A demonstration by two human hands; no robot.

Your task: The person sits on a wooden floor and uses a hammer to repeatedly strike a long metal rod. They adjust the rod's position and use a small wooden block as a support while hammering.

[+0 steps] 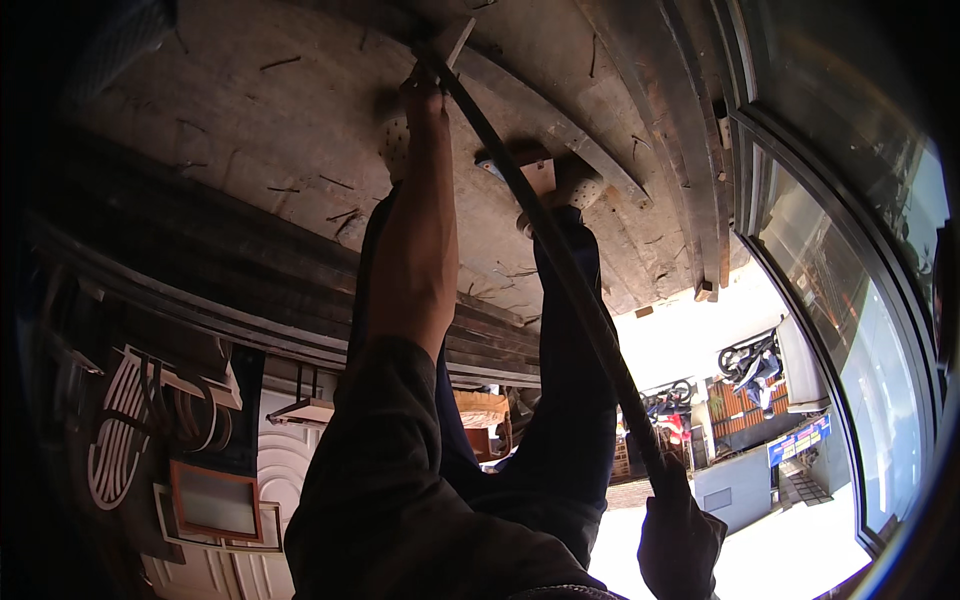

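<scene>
My right grip (pixel 681 538) clasps a long, slim, dark metallic bar (pixel 565 255); my left grip (pixel 426 97), hold unclear, is by its far end.

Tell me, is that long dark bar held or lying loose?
Held: the long dark bar runs into the closed right hand; the left hand is by its far end, its exact grip unclear.

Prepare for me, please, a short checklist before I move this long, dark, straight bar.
1. Right hand around the long, dark, straight bar: ok.
2. Left hand's finger grip near the bar's far end: cannot tell.
3. Thin, pale, flat strip separate from the bar: cannot tell.
4. Grey-brown floor free of loose bits: not ok, thin dark slivers lie there.
5. Bar apart from dark-framed glass panel: ok.
</scene>
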